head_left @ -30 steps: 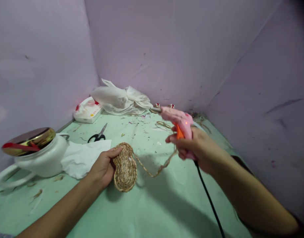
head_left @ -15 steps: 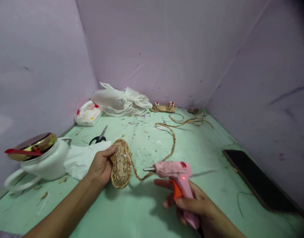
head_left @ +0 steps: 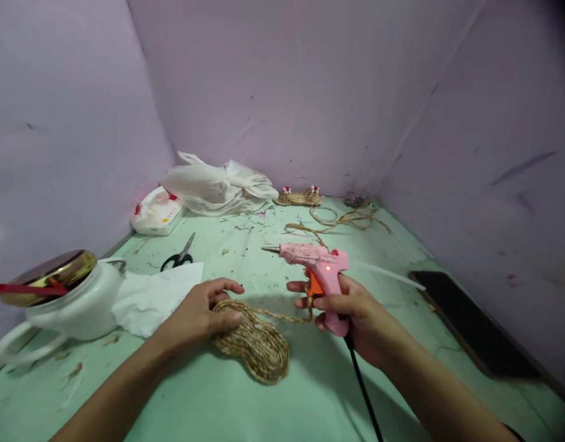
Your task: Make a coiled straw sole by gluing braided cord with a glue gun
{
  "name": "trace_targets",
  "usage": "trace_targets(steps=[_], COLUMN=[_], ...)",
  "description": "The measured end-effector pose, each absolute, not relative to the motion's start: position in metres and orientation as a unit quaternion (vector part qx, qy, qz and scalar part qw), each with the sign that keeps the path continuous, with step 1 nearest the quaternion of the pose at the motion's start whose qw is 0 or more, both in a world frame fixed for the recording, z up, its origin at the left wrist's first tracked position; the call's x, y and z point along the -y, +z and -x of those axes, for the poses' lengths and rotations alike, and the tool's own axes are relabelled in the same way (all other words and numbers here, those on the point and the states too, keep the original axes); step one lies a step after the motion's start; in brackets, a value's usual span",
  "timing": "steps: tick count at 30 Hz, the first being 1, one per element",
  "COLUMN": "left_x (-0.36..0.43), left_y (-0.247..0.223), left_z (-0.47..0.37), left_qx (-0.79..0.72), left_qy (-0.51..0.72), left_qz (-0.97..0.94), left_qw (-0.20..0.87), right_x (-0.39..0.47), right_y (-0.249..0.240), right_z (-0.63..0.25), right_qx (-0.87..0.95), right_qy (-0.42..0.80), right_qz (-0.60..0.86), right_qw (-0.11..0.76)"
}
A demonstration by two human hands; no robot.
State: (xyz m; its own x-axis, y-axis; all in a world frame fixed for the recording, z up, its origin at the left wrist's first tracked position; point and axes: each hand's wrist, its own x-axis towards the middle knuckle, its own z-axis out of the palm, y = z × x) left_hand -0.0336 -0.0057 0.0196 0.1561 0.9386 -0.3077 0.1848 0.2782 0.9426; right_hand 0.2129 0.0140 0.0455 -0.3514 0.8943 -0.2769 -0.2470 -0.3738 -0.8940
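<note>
My left hand (head_left: 208, 313) grips one end of a sole-shaped piece of coiled braided straw (head_left: 259, 347), its thumb on top; the piece lies tilted over the table. From its edge a straw cord (head_left: 282, 317) runs across to the fingers of my right hand (head_left: 351, 301). That hand is closed round the handle of a pink glue gun (head_left: 310, 256), whose metal nozzle points left above the cord. A red light glows on its side, a white glue stick (head_left: 388, 274) sticks out behind, and a black cable (head_left: 362, 387) hangs below.
On the left stand a white pot (head_left: 80, 307) with a gold-rimmed lid, crumpled white paper (head_left: 153, 298) and scissors (head_left: 178, 255). Behind are a tissue pack (head_left: 157, 212), a white plastic bag (head_left: 220, 187) and a small straw piece with red-white trims (head_left: 299, 197). A phone (head_left: 478, 325) lies right.
The straw piece has turned from upright to slanting down rightward, lower over the table. My right hand has raised the glue gun and now has the cord at its fingers.
</note>
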Motion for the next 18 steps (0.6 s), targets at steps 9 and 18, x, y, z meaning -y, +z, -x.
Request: trace_targets(steps=[9, 18], left_x=[0.005, 0.013], left_y=[0.015, 0.016], left_z=[0.033, 0.013], left_qx=[-0.506, -0.596], left_qy=[0.251, 0.285], left_qz=[-0.595, -0.647], left_qw=[0.572, 0.381], right_x=[-0.057, -0.054], right_y=[0.090, 0.087], right_z=[-0.162, -0.096], right_qx=[0.506, 0.569], right_qy=[0.674, 0.700], right_qz=[0.426, 0.385], right_qw=[0.329, 0.197])
